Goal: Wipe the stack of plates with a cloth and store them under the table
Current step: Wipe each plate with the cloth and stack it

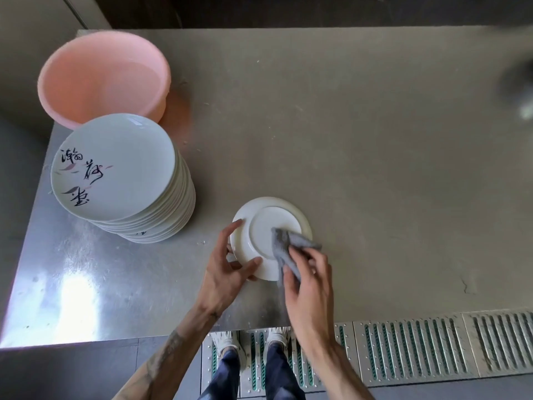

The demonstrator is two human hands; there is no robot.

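Note:
A tall stack of white plates point(124, 180) with black brush writing on the top one stands at the table's left. One white plate point(261, 226) is held upside down above the table's front. My left hand point(230, 261) grips its left rim, thumb on the underside. My right hand point(308, 281) holds a grey cloth point(284, 245) against the plate's base ring.
A pink plastic basin point(101, 79) sits behind the stack at the far left. The steel table point(346, 140) stretches right and back. A blurred dark object point(519, 88) lies at the right edge. Below the front edge are a floor drain grate point(432, 347) and my feet.

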